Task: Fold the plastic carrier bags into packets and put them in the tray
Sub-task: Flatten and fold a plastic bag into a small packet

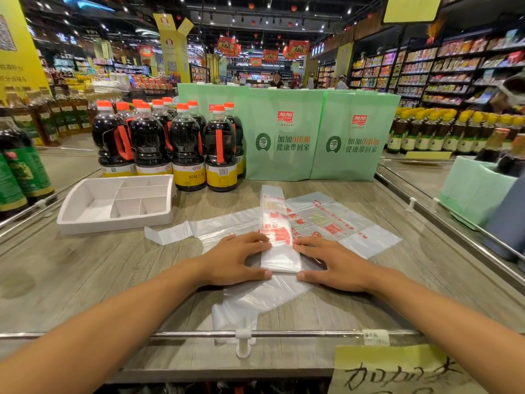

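One divided tray (113, 223) beside bags (341, 223)

Carrier bags (341, 220): translucent white, red print. Tray (113, 222): plain white. Bottles (186, 143): dark contents, orange-red caps, yellow labels. Standing bags (284, 155): pale green, red logo. Tabletop (85, 268): grey wood grain.

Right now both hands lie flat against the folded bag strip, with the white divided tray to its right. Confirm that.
Wrong side: the head view shows the white divided tray to the left of the folded bag strip. The left hand and right hand do lie flat against the strip.
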Demonstrator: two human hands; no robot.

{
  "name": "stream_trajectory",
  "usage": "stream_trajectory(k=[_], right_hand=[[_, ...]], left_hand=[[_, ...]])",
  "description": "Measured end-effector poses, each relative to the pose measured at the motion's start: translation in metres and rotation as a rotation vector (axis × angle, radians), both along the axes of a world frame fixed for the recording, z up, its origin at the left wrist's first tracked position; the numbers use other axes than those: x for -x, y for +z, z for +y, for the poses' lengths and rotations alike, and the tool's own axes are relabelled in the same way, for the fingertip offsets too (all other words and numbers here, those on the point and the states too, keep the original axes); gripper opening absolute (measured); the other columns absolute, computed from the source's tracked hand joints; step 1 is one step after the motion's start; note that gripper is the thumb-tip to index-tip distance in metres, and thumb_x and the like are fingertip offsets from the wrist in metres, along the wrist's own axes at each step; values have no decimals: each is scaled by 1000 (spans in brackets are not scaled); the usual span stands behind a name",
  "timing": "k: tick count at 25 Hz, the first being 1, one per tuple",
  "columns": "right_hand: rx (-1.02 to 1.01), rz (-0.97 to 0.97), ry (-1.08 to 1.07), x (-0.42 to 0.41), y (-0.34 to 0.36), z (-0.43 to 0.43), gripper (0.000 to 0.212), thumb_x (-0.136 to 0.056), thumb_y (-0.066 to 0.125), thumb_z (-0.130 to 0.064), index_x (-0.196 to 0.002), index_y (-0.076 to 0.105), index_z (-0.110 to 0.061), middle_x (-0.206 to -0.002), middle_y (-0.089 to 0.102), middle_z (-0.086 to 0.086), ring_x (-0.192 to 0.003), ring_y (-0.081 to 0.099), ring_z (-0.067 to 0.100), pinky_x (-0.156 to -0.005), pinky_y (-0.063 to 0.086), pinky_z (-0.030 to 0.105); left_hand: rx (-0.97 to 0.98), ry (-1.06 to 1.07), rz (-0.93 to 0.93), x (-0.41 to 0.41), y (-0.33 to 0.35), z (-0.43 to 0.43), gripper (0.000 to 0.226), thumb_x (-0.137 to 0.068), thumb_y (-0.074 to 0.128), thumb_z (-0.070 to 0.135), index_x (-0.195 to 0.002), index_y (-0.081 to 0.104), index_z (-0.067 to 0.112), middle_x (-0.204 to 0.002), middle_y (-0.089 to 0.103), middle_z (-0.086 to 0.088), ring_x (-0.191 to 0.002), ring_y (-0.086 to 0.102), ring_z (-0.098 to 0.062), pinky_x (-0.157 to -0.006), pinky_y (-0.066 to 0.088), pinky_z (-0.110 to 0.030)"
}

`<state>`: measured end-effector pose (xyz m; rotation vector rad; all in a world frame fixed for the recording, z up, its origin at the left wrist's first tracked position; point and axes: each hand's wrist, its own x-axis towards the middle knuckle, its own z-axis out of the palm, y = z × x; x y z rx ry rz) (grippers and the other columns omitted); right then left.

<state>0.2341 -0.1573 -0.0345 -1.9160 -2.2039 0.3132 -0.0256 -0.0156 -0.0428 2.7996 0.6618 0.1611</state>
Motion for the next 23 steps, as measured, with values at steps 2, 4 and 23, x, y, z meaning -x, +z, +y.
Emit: stream_trajectory(k=[2, 4, 23], right_hand=[[-60, -5, 2, 2, 1, -1, 77, -90, 54, -71, -154, 43, -30, -161, 36, -17, -146, 30, 2, -119, 22, 22], [-115, -7, 7, 6, 5, -2, 67, -93, 48, -71, -147, 52, -31, -151, 50, -15, -137, 45, 4, -115, 36, 28], [-253, 557, -165, 18, 5, 8, 45, -96, 70, -12, -138, 58, -24, -65, 72, -11, -58, 62, 0, -67, 46, 15]], left_hand=[[6, -13, -72, 0, 0, 0, 83, -86, 51, 79, -149, 50, 26, -155, 42, 11, -140, 41, -9, -118, 34, -38], [51, -14, -123, 1, 3, -1, 68, -91, 55, 68, -145, 55, 28, -150, 49, 12, -134, 47, -8, -113, 39, -34], [357, 145, -458, -1, 11, -12, 58, -95, 72, 20, -146, 47, 32, -88, 78, 11, -83, 70, -2, -84, 54, -25]])
